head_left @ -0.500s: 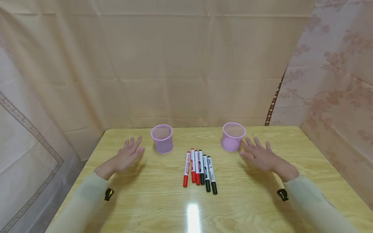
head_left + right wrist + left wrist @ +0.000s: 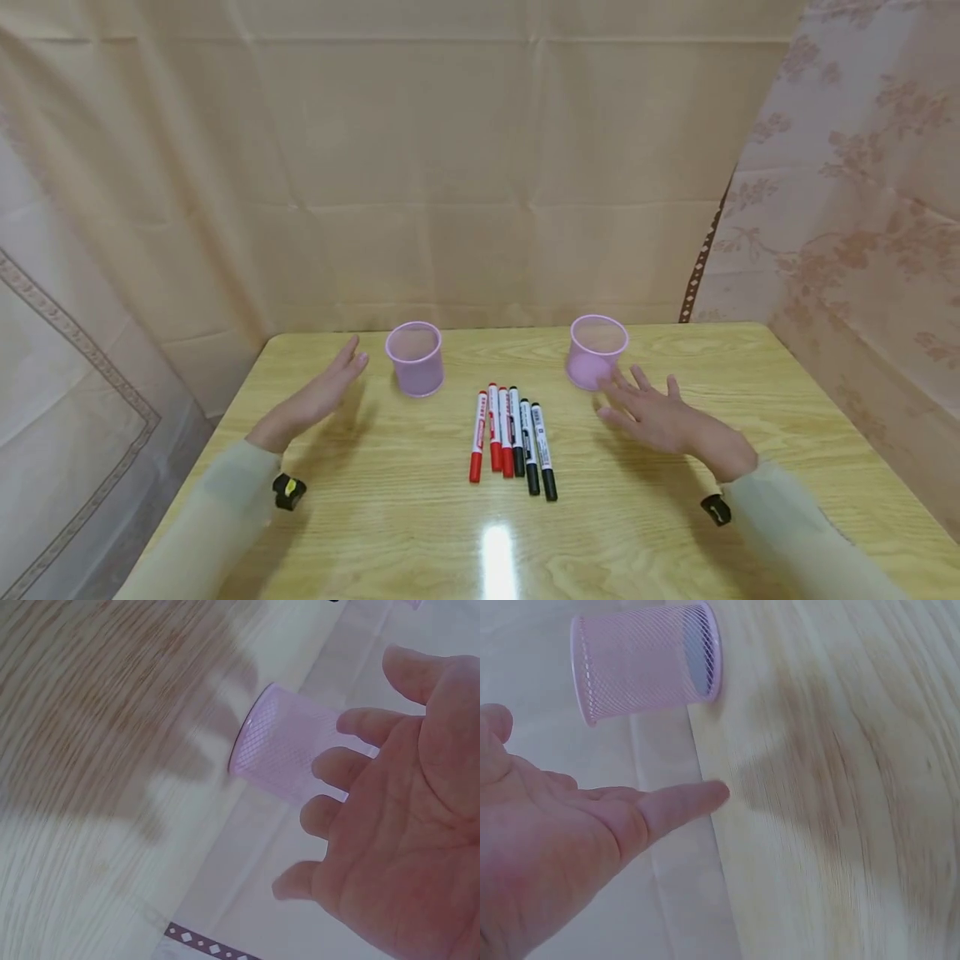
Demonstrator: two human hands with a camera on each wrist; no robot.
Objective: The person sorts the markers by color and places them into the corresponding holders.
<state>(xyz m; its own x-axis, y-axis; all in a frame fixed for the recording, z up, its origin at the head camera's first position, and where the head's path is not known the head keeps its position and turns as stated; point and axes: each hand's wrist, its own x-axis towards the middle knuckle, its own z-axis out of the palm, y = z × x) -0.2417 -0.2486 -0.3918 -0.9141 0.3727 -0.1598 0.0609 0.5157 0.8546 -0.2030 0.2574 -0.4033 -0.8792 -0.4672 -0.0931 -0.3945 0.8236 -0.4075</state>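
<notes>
Two pink mesh pen holders stand upright near the table's back edge, a left holder (image 2: 420,375) and a right holder (image 2: 588,367). My left hand (image 2: 318,400) is held in the air left of the left holder, palm turned inward, with nothing in it. Fingers spread, my right hand (image 2: 660,421) hovers just in front of the right holder and overlaps its lower edge in the head view; it is also bare. Between the holders and nearer to me, red-capped markers (image 2: 478,437) and black-capped markers (image 2: 544,450) lie side by side in a row.
Everything stands on a wood-grain table (image 2: 405,533) with a light glare at the front. A beige cloth (image 2: 480,167) hangs behind the back edge, and a floral cloth (image 2: 862,208) hangs at the right. Black wrist straps (image 2: 288,492) show at both sleeves.
My left hand has turned so its palm faces inward. The right hand has shifted slightly left and toward me, in front of the right holder. Markers and holders stay in place.
</notes>
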